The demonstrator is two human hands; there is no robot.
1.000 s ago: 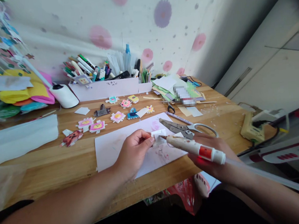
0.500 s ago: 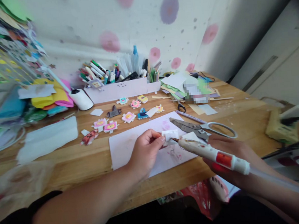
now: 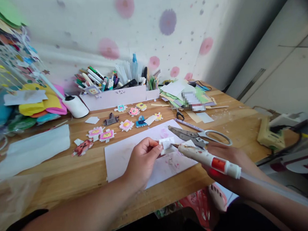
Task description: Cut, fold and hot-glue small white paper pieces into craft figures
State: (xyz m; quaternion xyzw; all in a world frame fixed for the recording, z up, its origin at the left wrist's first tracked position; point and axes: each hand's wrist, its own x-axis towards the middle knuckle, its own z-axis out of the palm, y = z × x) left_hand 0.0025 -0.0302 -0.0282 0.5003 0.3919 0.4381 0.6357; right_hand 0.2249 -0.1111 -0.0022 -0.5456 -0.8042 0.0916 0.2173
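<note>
Between the thumb and fingers of my left hand [image 3: 144, 159] is a small white paper piece [image 3: 167, 144], pinched at its left edge. My right hand [image 3: 227, 161] grips a white hot glue gun [image 3: 209, 157] with an orange-red part and a clear glue stick trailing from its back. The gun's dark nozzle touches or nearly touches the paper piece; I cannot tell which. Beneath them lies a white sheet [image 3: 125, 160] with faint pink marks. Large scissors [image 3: 193, 135] with a light grey handle rest on its right side, beyond my right hand.
Several small coloured paper cut-outs [image 3: 107, 135] lie behind the sheet. A white box [image 3: 117, 97] of pens stands at the back, with a paper pile [image 3: 178, 90] to its right. White tissue [image 3: 36, 148] lies at left; a power strip [image 3: 271, 134] sits at right.
The whole view has shifted, so the scene sits slightly further left and lower. Both hands keep their hold, with the nozzle still at the paper piece.
</note>
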